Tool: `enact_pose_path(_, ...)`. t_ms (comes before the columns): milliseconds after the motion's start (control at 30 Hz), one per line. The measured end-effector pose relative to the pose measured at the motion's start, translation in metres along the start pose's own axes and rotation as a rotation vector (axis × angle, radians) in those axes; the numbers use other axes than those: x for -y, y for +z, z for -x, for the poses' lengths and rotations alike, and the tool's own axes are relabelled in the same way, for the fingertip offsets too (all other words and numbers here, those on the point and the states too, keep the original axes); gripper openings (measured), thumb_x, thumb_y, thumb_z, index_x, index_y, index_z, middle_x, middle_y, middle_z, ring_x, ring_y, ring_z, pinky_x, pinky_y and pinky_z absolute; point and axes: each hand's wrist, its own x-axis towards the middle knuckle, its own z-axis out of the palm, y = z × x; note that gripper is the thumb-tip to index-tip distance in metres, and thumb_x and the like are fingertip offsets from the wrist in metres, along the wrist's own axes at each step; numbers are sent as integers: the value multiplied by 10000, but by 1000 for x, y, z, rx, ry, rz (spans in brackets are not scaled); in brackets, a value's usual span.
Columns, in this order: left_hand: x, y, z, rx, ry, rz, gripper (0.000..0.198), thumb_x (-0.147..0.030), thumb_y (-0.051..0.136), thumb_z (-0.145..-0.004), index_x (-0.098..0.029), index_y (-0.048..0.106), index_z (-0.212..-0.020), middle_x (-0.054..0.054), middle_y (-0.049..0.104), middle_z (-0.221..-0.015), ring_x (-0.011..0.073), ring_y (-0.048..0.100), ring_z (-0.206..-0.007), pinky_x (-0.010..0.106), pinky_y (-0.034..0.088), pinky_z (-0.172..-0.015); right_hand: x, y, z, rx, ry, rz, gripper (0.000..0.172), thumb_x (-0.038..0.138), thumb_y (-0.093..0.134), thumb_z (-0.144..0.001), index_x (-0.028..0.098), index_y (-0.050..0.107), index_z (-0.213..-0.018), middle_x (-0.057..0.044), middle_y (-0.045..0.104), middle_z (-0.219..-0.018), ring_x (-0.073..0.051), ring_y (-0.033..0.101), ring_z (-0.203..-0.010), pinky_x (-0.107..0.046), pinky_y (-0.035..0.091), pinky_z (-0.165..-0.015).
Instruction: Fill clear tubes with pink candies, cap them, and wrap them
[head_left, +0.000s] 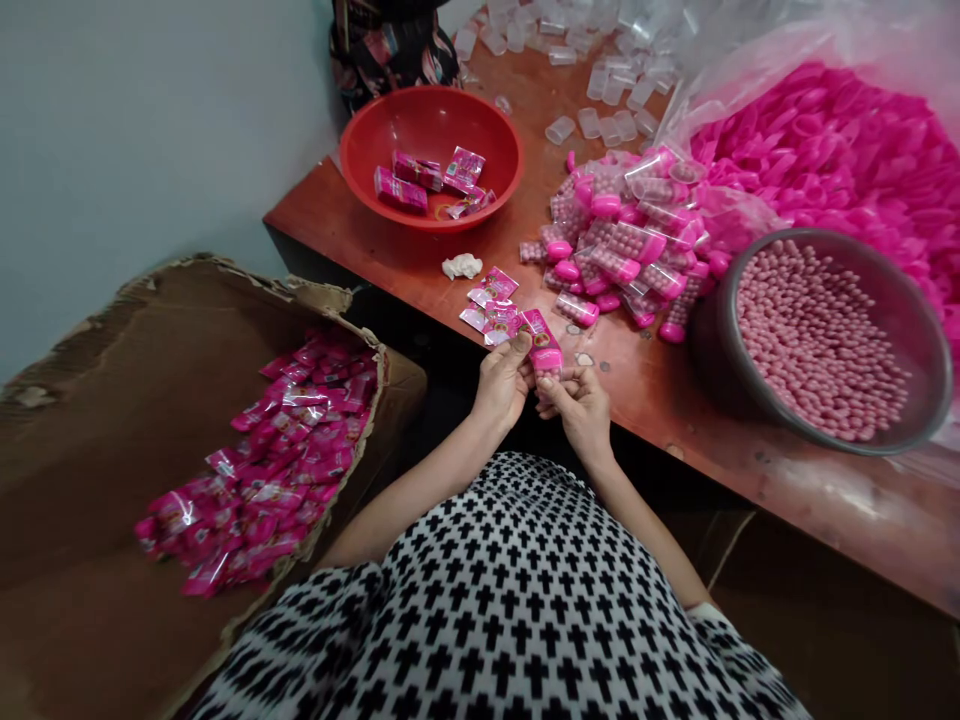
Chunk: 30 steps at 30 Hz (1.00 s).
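Observation:
At the table's front edge, my left hand (501,388) pinches a pink printed wrapper (541,338) with its thumb on top. My right hand (583,408) grips the lower end of a clear tube of pink beads (550,373), whose upper part is inside the wrapper. Just beyond my left hand, several flat pink wrappers (495,300) lie on the wood. A crumpled white lump (462,266) rests behind them. To the right of the wrappers is a heap of bead-filled tubes with pink caps (622,240).
A red bowl (360,200) with bundled wrappers stands at the back left. On the right are a grey bucket of pink beads (720,330) and a bag of pink caps (832,150). Clear tubes (611,85) lie behind. Lower left, a cardboard box (82,420) holds wrapped packs (277,480).

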Motion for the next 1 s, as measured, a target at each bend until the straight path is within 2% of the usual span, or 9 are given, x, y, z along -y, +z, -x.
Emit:
enact_pose_path(200, -1, -3, -1, 82, -48, -119, 406, -343, 861, -506, -110, 609, -722, 6, 638, -610, 109, 597, -539, 226, 461, -552, -5, -3, -1, -78, -146, 152, 320, 404, 709, -722, 196, 514, -866, 42, 667, -682, -88, 616, -512, -203, 534, -465)
enact_pose_path(333, -3, -4, -2, 105, -83, -171, 363, -344, 851, -515, -97, 621, -650, 12, 622, -568, 100, 573, -496, 216, 445, -497, -4, -7, -6, -5, -57, 20, 334, 406, 725, -703, 194, 506, -840, 44, 666, -630, -90, 600, -464, -187, 498, -414)
enact_pose_path(433, -5, -3, -1, 82, -39, -220, 335, -313, 852, -511, -92, 627, -623, 7, 616, -562, 87, 557, -483, 208, 441, -483, -2, -7, -10, 66, 46, -101, 350, 415, 738, -683, 194, 501, -815, 40, 667, -602, -97, 595, -435, -176, 459, -367)
enact_pose_path(600, -2, 0, 2, 27, -28, -169, 329, -291, 850, -517, -102, 588, -582, -12, 587, -535, 72, 542, -465, 198, 440, -471, 0, -4, -9, -46, -85, 1, 340, 373, 765, -660, 199, 524, -826, 57, 665, -630, -81, 597, -473, -177, 497, -416)
enact_pose_path(700, 0, 1, 6, 38, -54, -176, 379, -336, 849, -519, -107, 548, -536, -8, 561, -495, 78, 519, -421, 205, 412, -418, 1, -4, -12, 36, -26, -58, 352, 390, 760, -659, 203, 506, -815, 63, 655, -583, -88, 585, -432, -175, 471, -376)
enact_pose_path(800, 1, -2, 9, 73, -51, -244, 370, -376, 829, -548, -93, 590, -564, 17, 587, -519, 92, 515, -408, 224, 405, -389, 1, -5, -15, 70, 38, -141, 373, 402, 759, -656, 205, 479, -804, 67, 644, -549, -91, 576, -400, -165, 437, -342)
enact_pose_path(1000, 0, -5, 9, 92, -67, -201, 358, -376, 813, -573, -91, 596, -599, 43, 636, -602, 97, 549, -461, 229, 444, -438, 0, -3, -11, 19, -58, -95, 385, 370, 778, -645, 209, 485, -838, 71, 658, -605, -80, 579, -434, -176, 480, -390)
